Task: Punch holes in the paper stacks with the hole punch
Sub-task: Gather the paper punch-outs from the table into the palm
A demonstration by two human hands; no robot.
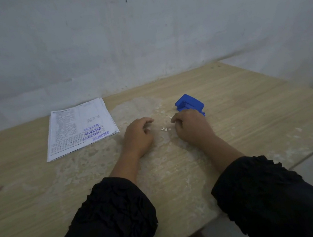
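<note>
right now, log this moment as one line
left hand: curled on table, empty | right hand: beside hole punch, empty | paper stack: far left | punched dots: between hands

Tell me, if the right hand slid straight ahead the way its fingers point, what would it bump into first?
Probably the blue hole punch, lying just beyond the right hand and apparently touching its far side, though depth is unclear.

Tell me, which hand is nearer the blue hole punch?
Right. The right hand rests just in front of the blue hole punch, overlapping it in view; the left hand lies farther left.
</note>
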